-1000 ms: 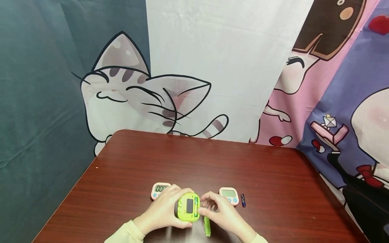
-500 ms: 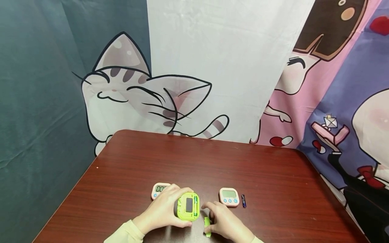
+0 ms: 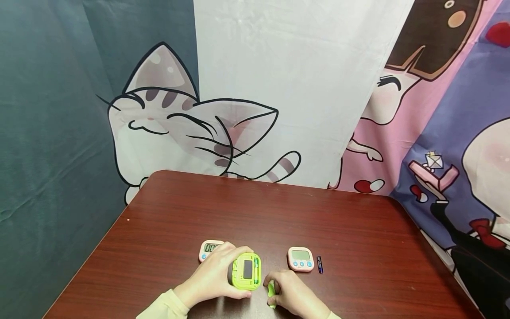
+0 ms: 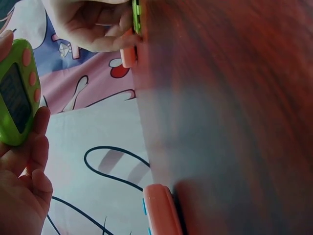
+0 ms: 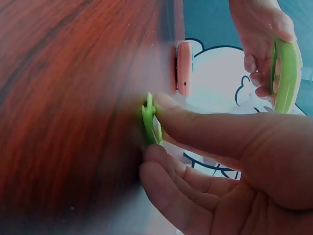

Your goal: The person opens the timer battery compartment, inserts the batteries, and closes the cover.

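My left hand (image 3: 215,274) grips a lime-green digital timer (image 3: 239,283) above the table, its back turned up in the head view. The battery slot along its right side is uncovered, and a green battery (image 3: 256,268) lies in it. In the left wrist view the timer's front shows a dark screen (image 4: 15,95) and pink buttons. Just to the right, my right hand (image 3: 294,290) pinches a narrow green battery cover (image 3: 272,294) between thumb and fingers. The right wrist view has this cover (image 5: 148,122) on edge, close to the tabletop, with small tabs.
A pink timer (image 3: 300,259) with a blank screen lies beyond the right hand, a dark blue battery (image 3: 320,264) beside it. Another pink timer (image 3: 206,252), digits showing, is partly hidden behind the left hand. A printed cloth hangs behind the brown table (image 3: 255,208).
My right hand has moved from the timer's battery slot down to the green cover on the table and taken hold of it. The left hand and timer have stayed nearly still.
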Demonstrator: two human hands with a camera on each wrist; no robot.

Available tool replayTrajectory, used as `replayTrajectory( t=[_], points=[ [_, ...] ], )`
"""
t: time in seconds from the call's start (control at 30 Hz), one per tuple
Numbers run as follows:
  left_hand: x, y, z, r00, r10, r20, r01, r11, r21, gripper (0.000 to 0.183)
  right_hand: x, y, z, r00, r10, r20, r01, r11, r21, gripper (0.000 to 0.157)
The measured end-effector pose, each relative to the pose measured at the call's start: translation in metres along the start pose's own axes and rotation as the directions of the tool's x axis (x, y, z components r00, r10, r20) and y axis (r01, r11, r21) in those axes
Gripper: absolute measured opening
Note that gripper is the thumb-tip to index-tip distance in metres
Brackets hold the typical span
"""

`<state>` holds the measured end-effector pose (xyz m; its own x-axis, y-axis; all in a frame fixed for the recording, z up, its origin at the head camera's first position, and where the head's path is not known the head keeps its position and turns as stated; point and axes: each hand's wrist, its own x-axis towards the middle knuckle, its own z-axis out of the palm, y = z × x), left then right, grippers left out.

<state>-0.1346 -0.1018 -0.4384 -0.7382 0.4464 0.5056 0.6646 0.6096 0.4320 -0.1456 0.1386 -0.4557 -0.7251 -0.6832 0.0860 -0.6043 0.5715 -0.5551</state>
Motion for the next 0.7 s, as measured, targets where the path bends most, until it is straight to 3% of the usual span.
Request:
replayTrajectory(
  t=[0.27,0.47,0.7],
  points=[
    [-0.0004,0.0007,-0.0004,1.000,-0.023,0.014,0.023,1.000,-0.003,0.079,0.0012,0.0006,0.0033,0.993,0.108,-0.049,-0.106,0.993,0.041,0.043],
    [-0.0015,-0.0002,-0.0007,0.999,-0.036,0.019,0.037,0.999,-0.013,0.080,0.0004,0.0015,0.0045,0.989,0.113,-0.095,-0.111,0.993,0.030,0.035],
    [-0.0018,-0.0009,-0.0001,0.999,-0.032,0.015,0.032,0.999,-0.017,0.080,0.0026,0.0035,0.0035,0.983,0.174,-0.062,-0.167,0.981,0.098,0.039]
  ],
)
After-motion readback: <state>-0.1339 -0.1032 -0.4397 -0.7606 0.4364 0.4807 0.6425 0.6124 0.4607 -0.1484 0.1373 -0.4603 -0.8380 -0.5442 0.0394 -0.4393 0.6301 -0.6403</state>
